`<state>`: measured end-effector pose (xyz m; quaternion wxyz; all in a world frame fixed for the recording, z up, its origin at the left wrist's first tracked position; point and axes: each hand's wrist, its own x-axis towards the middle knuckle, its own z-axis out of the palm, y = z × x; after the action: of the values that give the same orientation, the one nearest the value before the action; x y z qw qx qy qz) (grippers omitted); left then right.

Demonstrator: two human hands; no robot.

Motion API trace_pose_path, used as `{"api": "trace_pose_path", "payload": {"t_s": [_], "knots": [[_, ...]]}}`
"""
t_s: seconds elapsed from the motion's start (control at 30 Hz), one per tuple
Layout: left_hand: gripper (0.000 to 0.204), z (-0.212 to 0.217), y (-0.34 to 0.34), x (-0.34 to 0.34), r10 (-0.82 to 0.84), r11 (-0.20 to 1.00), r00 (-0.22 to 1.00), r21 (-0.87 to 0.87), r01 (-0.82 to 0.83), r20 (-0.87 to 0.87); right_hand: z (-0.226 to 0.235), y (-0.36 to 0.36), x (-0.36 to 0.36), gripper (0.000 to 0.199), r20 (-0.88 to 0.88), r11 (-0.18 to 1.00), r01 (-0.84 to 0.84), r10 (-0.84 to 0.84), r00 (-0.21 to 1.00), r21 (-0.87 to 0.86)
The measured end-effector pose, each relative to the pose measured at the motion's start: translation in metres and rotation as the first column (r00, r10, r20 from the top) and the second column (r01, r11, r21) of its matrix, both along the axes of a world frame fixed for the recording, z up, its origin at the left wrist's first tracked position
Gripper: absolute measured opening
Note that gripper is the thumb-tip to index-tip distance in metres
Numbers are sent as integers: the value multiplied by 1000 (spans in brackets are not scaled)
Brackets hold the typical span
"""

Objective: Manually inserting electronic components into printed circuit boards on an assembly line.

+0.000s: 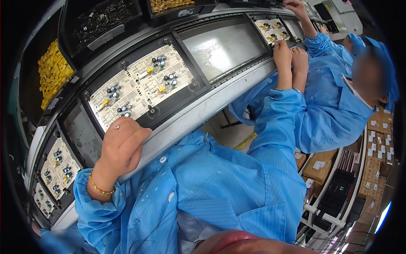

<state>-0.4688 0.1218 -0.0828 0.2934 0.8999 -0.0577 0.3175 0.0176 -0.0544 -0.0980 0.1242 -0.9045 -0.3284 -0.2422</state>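
Left hand (122,146) at circuit board (141,84), small part (116,127) pinched.

Circuit board (141,84) lies in a carrier tray (198,86) on the conveyor (220,97), parts bins (53,72) behind it

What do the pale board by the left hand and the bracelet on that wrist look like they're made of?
The board looks like matte, cream circuit-board laminate, judging by its printed lines and soldered-in parts. The bracelet on the left hand looks like shiny gold-coloured metal, perhaps beads; whether it is real gold cannot be told.
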Motion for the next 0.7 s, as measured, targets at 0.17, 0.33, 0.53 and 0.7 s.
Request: {"api": "trace_pose_path", "payload": {"t_s": [0.17,0.33,0.53,0.7], "knots": [[33,-2,3,-3,-12,1000,1000,-3,12,-12,-2,-3,-10,20,-10,996,-11,12,1000,86],[33,-2,5,-7,-8,1000,999,-4,8,-33,-2,-1,-29,18,-93,974,-95,116,989,204],[33,-1,8,-9,-14,999,999,-32,13,-34,11,17,-89,15,-190,935,-205,266,945,289],[34,2,8,-12,-7,999,999,-34,5,-51,13,21,-131,18,-388,935,-216,316,866,280]]}}
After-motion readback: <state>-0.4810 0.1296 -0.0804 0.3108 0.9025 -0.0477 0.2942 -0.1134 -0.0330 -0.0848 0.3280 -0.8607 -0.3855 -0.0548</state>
